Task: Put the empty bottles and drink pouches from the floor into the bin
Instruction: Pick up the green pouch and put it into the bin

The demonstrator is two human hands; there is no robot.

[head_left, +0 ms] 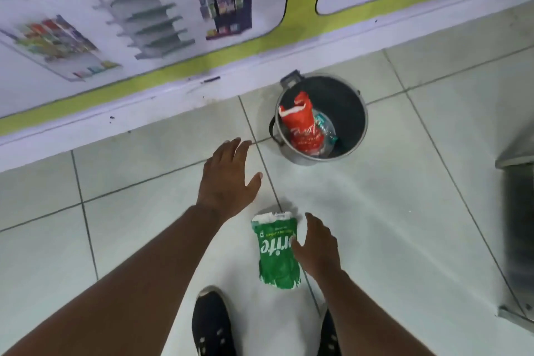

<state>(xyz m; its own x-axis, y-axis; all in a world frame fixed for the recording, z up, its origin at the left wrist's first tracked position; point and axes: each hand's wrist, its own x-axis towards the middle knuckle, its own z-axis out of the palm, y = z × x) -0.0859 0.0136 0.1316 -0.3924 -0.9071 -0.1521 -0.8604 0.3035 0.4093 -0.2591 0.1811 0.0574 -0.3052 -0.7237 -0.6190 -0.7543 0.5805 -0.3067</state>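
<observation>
Near the bin (358, 113), right hand (316, 246) spreads unclenched against a green pouch (276, 251); left hand (228, 176) hovers empty. Limp pouch may slip from a loose grip.

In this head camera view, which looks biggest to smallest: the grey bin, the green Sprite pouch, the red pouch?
1. Round grey metal bin.
2. Green Sprite drink pouch on the floor.
3. Red drink pouch in the bin.
The pouches look similar; the green one is nearer the camera, so unsure.

A shop (shelving-advert banner (150, 23), tiled floor (390, 211)).
</observation>
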